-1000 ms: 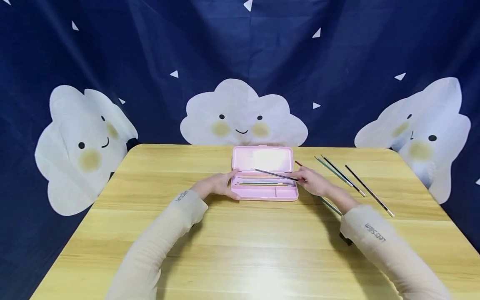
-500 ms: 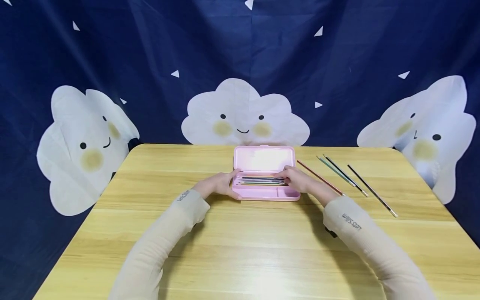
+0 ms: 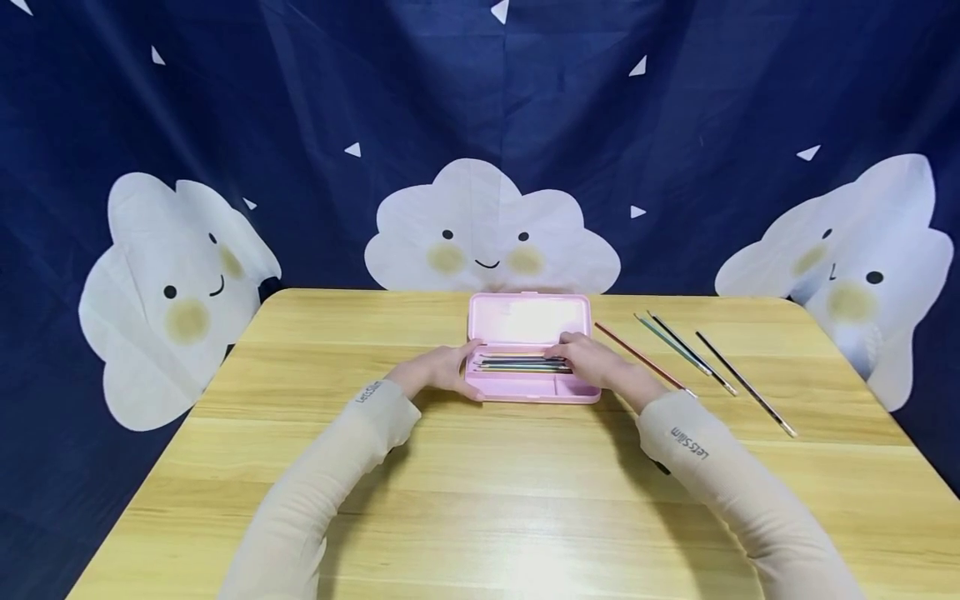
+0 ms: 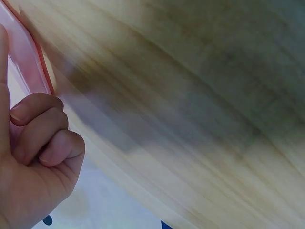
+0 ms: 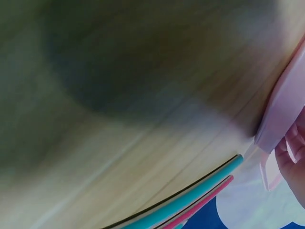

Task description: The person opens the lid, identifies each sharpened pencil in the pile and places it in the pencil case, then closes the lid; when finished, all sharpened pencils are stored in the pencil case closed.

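Note:
An open pink pencil case (image 3: 517, 388) lies at the far middle of the table, its lid (image 3: 510, 321) tipped back. Several pencils (image 3: 517, 364) lie side by side in its long compartment. My left hand (image 3: 442, 369) grips the case's left end, thumb at the back and fingers at the front; in the left wrist view its other fingers (image 4: 47, 126) curl beside the pink wall. My right hand (image 3: 588, 358) reaches over the right end, with bent fingers at the ends of the pencils. The fingertips are hidden, so I cannot tell whether they pinch a pencil.
Right of the case lie a red pencil (image 3: 645, 358), a green pencil (image 3: 671, 342) and two dark pencils, one (image 3: 746, 385) farther right. A turquoise pencil (image 5: 190, 200) shows in the right wrist view. A blue cloth with clouds (image 3: 315, 92) hangs behind the table.
My right hand has moved left, bringing a dark pencil from above the case's right edge down among the others. My left hand has stayed at the left end.

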